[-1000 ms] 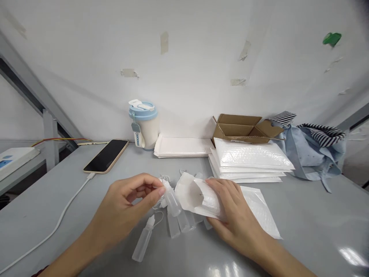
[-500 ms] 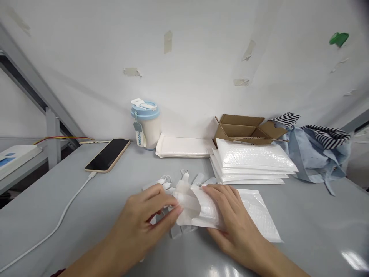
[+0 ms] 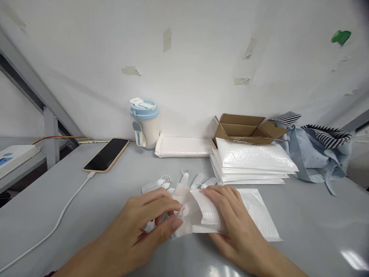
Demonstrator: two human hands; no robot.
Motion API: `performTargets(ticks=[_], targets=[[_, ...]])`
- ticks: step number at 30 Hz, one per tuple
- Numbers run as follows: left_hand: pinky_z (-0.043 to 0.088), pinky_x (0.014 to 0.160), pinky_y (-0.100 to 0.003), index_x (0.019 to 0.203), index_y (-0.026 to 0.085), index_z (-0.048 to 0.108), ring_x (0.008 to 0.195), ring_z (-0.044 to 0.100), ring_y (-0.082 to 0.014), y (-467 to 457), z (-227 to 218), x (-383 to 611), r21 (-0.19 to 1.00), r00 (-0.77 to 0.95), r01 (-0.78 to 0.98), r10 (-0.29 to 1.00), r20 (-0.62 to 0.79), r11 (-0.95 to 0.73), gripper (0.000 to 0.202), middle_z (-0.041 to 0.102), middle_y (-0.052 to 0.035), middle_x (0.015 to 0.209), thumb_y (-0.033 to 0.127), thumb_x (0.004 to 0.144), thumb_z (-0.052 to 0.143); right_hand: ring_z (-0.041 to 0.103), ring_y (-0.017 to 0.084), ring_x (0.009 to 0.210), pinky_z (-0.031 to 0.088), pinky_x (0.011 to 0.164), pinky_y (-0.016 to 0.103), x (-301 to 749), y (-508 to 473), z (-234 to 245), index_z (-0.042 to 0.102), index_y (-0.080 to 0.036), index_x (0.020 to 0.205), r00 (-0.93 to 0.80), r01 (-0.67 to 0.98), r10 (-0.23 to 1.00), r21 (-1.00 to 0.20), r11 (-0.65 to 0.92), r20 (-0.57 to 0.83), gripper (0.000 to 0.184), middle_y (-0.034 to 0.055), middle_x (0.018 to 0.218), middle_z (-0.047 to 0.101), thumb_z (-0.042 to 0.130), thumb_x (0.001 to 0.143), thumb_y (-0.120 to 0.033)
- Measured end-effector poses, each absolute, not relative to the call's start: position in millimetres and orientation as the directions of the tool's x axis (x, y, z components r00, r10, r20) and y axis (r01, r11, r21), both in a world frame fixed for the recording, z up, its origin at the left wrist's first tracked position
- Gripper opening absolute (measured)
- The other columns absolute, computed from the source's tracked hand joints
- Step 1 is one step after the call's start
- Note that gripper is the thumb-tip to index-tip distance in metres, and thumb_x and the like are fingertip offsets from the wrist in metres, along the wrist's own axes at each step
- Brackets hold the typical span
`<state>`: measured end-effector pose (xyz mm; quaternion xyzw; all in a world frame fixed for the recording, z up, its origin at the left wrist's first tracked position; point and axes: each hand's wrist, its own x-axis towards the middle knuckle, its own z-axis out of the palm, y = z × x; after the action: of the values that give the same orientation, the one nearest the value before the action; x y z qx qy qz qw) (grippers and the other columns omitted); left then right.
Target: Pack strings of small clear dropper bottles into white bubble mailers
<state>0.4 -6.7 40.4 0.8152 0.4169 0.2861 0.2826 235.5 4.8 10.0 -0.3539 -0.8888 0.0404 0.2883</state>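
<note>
My right hand (image 3: 235,219) is closed around a white bubble mailer (image 3: 208,211), whose open mouth faces left. At that mouth, my left hand (image 3: 150,223) pinches a small translucent plastic bottle (image 3: 186,209) by its white cap end. The bottle's body seems to lie inside the mailer's opening, though the mailer's flap partly hides it. Behind and under the hands lie several similar translucent bottles (image 3: 150,187), some with thin cord loops. Another bubble mailer (image 3: 259,215) lies flat on the table, partly beneath my right hand.
A stack of bubble mailers (image 3: 253,157) stands before an open cardboard box (image 3: 245,127). Left of it are flat white packets (image 3: 186,147) and a lidded cup (image 3: 150,129). A phone (image 3: 107,154) with a white cable (image 3: 63,215) lies at left, a blue cloth bag (image 3: 311,154) at right.
My left fingertips have shifted slightly down at the mailer's mouth, and a bottle's white cap end now shows there. My right hand keeps its grip on the mailer.
</note>
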Motion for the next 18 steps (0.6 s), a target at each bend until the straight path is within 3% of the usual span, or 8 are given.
performTargets(ticks=[5,11,15,18], targets=[[0.043,0.047,-0.017,0.089,0.023,0.062,0.061,0.056,-0.0119,-4.0,41.3,-0.8,0.664,0.365,0.607,0.895,0.255,-0.437,0.017,0.063,0.0007,0.073,0.028,0.091,0.046,0.048,0.027,0.101,0.042,0.084,0.046,237.0,4.8,11.2,0.037,-0.012,0.127,-0.576,0.607,0.648,-0.269,0.747,0.499,0.048,0.0144,0.112,0.052,0.045,0.08,-0.011],[0.038,0.042,-0.017,0.083,0.025,0.067,0.056,0.054,-0.0124,-5.9,43.4,3.8,0.703,0.248,0.645,0.952,0.179,-0.3,0.022,0.062,0.0016,0.065,0.037,0.089,0.049,0.048,0.027,0.101,0.043,0.083,0.047,236.6,5.2,11.2,0.036,-0.013,0.128,-0.567,0.614,0.658,-0.278,0.739,0.497,0.048,0.0145,0.113,0.053,0.045,0.08,-0.011],[0.043,0.05,-0.02,0.083,0.024,0.066,0.06,0.056,-0.0141,-4.3,46.4,3.8,0.738,0.227,0.636,0.969,0.098,-0.224,0.022,0.064,0.0011,0.067,0.039,0.087,0.051,0.048,0.027,0.102,0.043,0.083,0.048,237.1,4.5,10.8,0.036,-0.013,0.127,-0.563,0.617,0.66,-0.278,0.736,0.497,0.049,0.0148,0.113,0.052,0.046,0.08,-0.01],[0.048,0.06,-0.022,0.09,0.024,0.067,0.068,0.06,-0.015,-0.4,47.1,-0.3,0.792,0.293,0.589,0.956,-0.026,-0.159,0.02,0.068,0.0003,0.079,0.038,0.087,0.052,0.048,0.027,0.102,0.043,0.083,0.048,237.9,5.1,10.1,0.036,-0.013,0.128,-0.56,0.62,0.664,-0.282,0.733,0.495,0.05,0.0146,0.113,0.052,0.046,0.079,-0.01]])
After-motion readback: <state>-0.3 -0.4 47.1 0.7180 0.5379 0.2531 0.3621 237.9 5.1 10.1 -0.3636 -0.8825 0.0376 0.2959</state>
